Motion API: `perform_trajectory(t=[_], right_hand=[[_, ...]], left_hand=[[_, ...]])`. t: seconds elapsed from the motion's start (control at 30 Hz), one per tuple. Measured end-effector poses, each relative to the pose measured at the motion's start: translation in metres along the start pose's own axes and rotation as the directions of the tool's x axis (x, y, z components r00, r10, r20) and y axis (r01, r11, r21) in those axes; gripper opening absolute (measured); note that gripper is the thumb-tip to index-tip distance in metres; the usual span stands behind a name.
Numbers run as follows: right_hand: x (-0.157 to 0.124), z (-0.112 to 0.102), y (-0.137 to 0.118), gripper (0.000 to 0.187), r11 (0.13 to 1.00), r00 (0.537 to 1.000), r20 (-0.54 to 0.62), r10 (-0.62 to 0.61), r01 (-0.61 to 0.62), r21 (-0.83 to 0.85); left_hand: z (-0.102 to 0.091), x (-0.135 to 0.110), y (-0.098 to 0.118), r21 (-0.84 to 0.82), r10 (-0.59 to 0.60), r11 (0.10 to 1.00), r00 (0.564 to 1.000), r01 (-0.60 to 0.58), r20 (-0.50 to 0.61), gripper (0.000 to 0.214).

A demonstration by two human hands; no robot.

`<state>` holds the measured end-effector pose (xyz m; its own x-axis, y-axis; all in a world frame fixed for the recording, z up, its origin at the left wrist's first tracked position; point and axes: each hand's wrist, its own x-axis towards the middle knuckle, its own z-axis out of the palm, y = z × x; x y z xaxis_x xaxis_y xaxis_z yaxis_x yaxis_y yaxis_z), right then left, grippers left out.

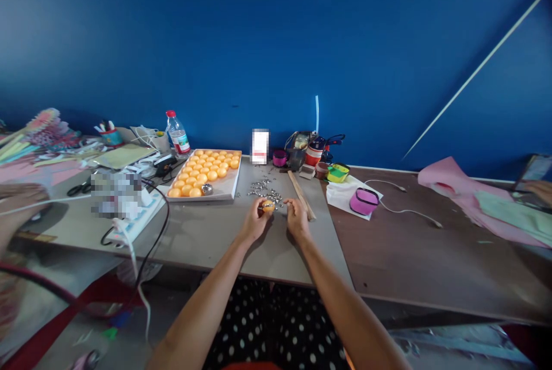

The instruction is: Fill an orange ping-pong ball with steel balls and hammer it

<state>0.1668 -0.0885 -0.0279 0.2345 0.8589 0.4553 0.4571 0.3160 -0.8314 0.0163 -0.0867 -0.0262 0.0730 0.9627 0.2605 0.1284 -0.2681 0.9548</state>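
Observation:
My left hand [255, 222] grips an orange ball [268, 207] that has a row of small silver pieces on it. To its right, my right hand [297, 222] is closed, with thumb and fingertips together; whatever they pinch is too small to make out. Loose silver pieces [266, 191] lie scattered on the grey table top [207, 238] just beyond both hands. A shallow white box [224, 191] at the back left holds several rows of plain orange balls [202, 177]. One ball covered in silver [207, 189] sits at its front edge.
Beside my right hand lies a wooden strip [302, 195]. Behind stand a purple container [280, 157], a yellow-green container [337, 172] and a pink-purple one [364, 201]. A power strip [142, 220] with cables and a bottle [177, 134] are leftward. Other people's hands [539, 191] show at both sides.

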Motion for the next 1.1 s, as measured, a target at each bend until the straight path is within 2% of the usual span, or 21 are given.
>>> perform_trajectory(t=[0.13, 0.27, 0.53, 0.73, 0.87, 1.1], right_hand=[[-0.001, 0.001, -0.003, 0.02, 0.962, 0.984, 0.09, 0.152, -0.168, 0.217], [0.001, 0.002, -0.007, 0.021, 0.838, 0.951, 0.188, 0.246, -0.306, 0.453], [0.001, 0.001, -0.012, 0.024, 0.711, 0.902, 0.305, 0.305, -0.428, 0.557], [-0.001, 0.003, -0.012, 0.027, 0.61, 0.852, 0.438, 0.286, -0.515, 0.602], [-0.001, 0.004, -0.012, 0.027, 0.612, 0.847, 0.437, 0.302, -0.524, 0.593], [-0.001, 0.003, -0.014, 0.025, 0.676, 0.847, 0.424, 0.32, -0.518, 0.524]], left_hand=[[0.0, 0.0, 0.0, -0.014, -0.012, 1.0, 1.0, 0.012, -0.003, 0.035], [0.0, 0.0, 0.0, -0.026, -0.021, 0.999, 1.0, 0.022, 0.012, 0.037], [-0.001, 0.0, 0.002, 0.014, 0.016, 1.0, 1.0, -0.016, 0.003, 0.036], [-0.002, 0.0, -0.001, -0.022, -0.013, 1.0, 1.0, 0.013, 0.013, 0.039], [-0.002, 0.0, -0.001, 0.0, 0.001, 1.0, 1.0, -0.001, 0.022, 0.039], [-0.001, 0.0, 0.0, -0.029, 0.0, 1.0, 0.998, 0.002, 0.059, 0.04]])
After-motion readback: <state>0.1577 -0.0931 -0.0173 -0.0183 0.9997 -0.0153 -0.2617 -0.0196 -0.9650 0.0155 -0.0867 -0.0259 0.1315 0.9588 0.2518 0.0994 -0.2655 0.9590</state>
